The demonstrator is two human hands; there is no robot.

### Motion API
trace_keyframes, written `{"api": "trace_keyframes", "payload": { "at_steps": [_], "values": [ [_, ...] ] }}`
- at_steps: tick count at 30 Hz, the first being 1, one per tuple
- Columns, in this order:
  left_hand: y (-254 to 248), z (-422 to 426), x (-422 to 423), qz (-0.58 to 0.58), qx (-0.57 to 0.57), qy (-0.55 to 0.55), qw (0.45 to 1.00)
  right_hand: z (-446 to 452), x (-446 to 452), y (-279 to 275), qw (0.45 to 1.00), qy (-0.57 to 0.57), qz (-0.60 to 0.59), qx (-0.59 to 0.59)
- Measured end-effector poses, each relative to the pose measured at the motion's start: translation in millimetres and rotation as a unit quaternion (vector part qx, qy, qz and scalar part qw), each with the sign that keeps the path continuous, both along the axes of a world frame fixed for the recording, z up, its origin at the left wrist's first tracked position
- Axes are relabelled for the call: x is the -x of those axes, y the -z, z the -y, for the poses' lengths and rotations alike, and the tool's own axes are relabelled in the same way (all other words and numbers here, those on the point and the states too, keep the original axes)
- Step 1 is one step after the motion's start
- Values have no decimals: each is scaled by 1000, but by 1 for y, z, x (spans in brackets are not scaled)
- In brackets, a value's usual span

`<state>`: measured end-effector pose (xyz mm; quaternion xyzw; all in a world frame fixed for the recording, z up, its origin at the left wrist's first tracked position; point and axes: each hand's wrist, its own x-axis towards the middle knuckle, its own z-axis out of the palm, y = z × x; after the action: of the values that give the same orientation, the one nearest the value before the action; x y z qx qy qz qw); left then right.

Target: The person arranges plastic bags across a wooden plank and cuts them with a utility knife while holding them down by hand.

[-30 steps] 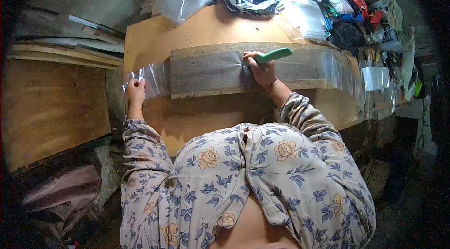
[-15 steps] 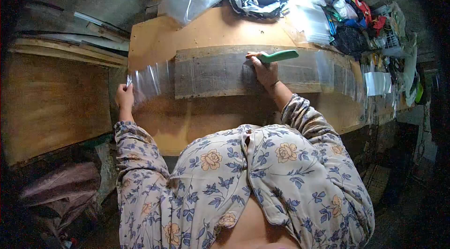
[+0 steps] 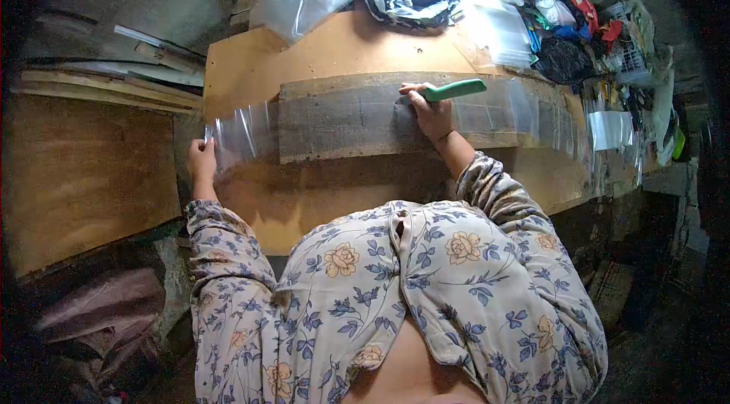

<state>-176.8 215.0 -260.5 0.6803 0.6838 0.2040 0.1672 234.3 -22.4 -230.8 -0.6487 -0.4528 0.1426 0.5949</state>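
A strip of clear plastic film (image 3: 247, 130) runs over a worn grey wooden board (image 3: 334, 149) on the table. At the film's left end my left hand (image 3: 201, 157) is closed, pinching its edge past the board's left side. My right hand (image 3: 435, 116) rests on the middle of the board over the film, closed around a tool with a green handle (image 3: 460, 90). The handle points up and right; the tool's working end is hidden under the hand, so its kind cannot be made out.
A plywood tabletop (image 3: 289, 54) lies under the board. At the back are a black-and-white plastic bag (image 3: 414, 4) and clear plastic sheets (image 3: 300, 4). A cluttered pile with a black bag (image 3: 563, 60) and a basket (image 3: 627, 46) stands right. Wooden planks (image 3: 106, 88) lie left.
The camera view has shifted slightly. Both hands stay nearly in place, the left still on the film's end and the right still on the green-handled tool.
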Motion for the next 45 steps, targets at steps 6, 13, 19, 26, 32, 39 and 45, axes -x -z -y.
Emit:
{"api": "trace_keyframes", "payload": {
  "at_steps": [6,13,19,26,32,39,45],
  "values": [
    [38,-23,19,-1,-53,24,998,-2,-4,7,999,-13,12,-30],
    [12,-7,6,9,-45,20,999,0,1,-6,1000,-4,12,-6],
    [2,-4,1,-40,-51,11,998,0,2,-4,999,-5,-31,-41],
    [27,-21,16,-2,-41,30,999,2,-2,-4,999,-17,22,-17],
    [7,-9,3,-3,-37,4,999,1,-4,8,995,-59,53,-67],
    [-43,-3,-15,-17,-42,-65,997,6,-21,2,997,7,-72,-27],
    [-98,81,-168,-60,-300,306,901,-9,12,-2,1000,12,6,22]
  ]
}}
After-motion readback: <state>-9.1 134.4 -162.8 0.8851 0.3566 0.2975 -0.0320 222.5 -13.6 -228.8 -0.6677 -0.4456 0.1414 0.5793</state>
